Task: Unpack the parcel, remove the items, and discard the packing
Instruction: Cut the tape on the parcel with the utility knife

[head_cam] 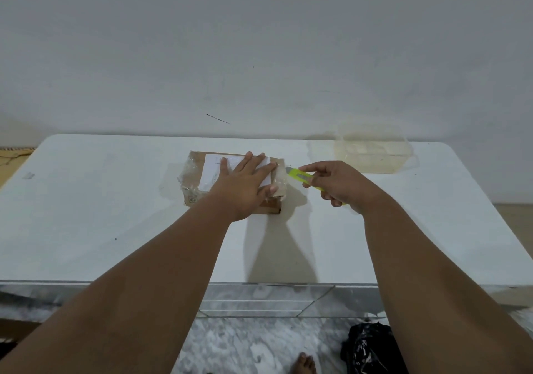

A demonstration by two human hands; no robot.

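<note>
While the parcel [230,181], a small cardboard box wrapped in clear tape and bearing a white label [215,171], is pressed flat on the white table [86,215] near its far edge, a cut is being prepared at its right end. The left hand [245,184] is laid open across the lid, fingers spread and palm down, so nothing is gripped by it; the box is merely pinned. The right hand [339,184] is closed around a yellow utility knife [304,178], whose tip is held just beside the taped right end of the box. Whether the blade is already touching the tape cannot be told.

The chief risk is judged to lie in how near the left fingertips [274,166] are kept to the knife's tip: if the blade is drawn leftward along the lid, or slips on the glossy tape, those fingers could be cut. Too deep a stroke could also damage whatever is packed inside. Should the pinning pressure be eased, the light box could be pushed along the smooth tabletop and the cut spoiled. On the floor, a black plastic bag [372,347] is seen lying near a bare foot [302,363].
</note>
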